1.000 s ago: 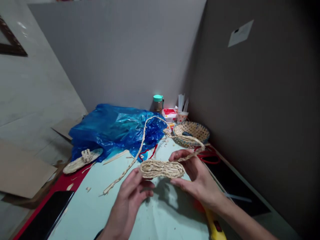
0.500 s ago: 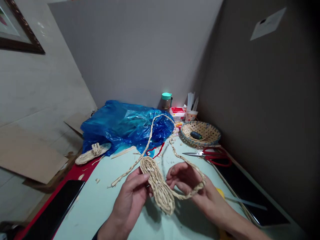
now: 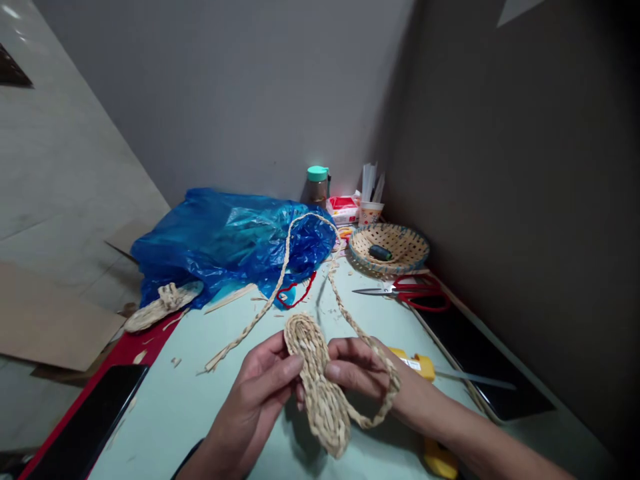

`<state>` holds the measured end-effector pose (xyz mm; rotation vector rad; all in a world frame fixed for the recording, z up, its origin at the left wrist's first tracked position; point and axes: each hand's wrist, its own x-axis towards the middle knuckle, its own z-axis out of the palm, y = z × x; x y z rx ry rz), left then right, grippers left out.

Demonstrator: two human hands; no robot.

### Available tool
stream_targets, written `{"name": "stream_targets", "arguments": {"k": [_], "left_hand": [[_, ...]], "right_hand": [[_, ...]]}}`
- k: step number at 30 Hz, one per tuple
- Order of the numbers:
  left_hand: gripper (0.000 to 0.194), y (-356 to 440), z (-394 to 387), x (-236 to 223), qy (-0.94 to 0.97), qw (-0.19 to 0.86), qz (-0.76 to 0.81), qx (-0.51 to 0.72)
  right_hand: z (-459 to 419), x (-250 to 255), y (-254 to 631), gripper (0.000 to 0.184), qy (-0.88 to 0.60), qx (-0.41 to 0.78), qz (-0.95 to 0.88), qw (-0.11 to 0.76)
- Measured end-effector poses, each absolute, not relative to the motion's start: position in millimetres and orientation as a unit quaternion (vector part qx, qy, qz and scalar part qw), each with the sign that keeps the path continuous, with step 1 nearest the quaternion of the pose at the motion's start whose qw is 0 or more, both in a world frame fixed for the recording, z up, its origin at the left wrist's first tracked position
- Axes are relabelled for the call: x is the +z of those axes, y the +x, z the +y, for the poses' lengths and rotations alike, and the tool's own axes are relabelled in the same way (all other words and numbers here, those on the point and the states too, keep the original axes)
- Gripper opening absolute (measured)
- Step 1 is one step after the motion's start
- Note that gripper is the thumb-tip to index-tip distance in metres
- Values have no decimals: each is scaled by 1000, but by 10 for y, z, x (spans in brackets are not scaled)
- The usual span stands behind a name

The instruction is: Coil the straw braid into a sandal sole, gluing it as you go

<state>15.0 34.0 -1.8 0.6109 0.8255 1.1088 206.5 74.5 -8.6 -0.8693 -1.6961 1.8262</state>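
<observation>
A braided straw sole (image 3: 320, 383), long and coiled in rows, is held upright at a tilt above the table. My left hand (image 3: 265, 383) pinches its left edge, thumb on the face and fingers behind. On the opposite edge my right hand (image 3: 357, 367) grips the sole near its narrow middle, its thumb on the face. A straw braid (image 3: 345, 310) runs from the sole's lower right, loops over my right wrist, arches across the blue bag and ends in loose strands at the left. A small finished-looking straw slipper (image 3: 165, 305) lies at the table's left edge.
A blue plastic bag (image 3: 220, 233) fills the back left. Red-handled scissors (image 3: 420, 293) and a woven basket (image 3: 400, 250) with a dark thread spool (image 3: 380, 253) stand right. A yellow glue gun (image 3: 423, 367) lies beside my right forearm; a black phone (image 3: 90, 420) lies left.
My right hand has moved left from beside the sole and now holds its right edge. The camera view has shifted, and more of the yellow glue gun shows.
</observation>
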Motion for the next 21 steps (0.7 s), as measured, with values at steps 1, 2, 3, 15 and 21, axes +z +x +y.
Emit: {"name": "stream_targets", "arguments": {"k": [1, 2, 3, 15, 21], "left_hand": [[24, 148, 339, -24, 275, 725, 380, 504], [24, 148, 340, -30, 271, 722, 388, 505], [25, 150, 342, -35, 269, 720, 395, 504], [28, 230, 319, -96, 211, 726, 401, 517], [31, 205, 353, -68, 233, 725, 402, 508]], "right_hand": [[745, -89, 2065, 33, -323, 669, -621, 249], [744, -89, 2062, 32, -327, 669, -619, 250], [744, -87, 2057, 32, -330, 670, -616, 251], [745, -95, 2029, 37, -309, 669, -616, 279], [796, -70, 2046, 31, -348, 632, -630, 289]]}}
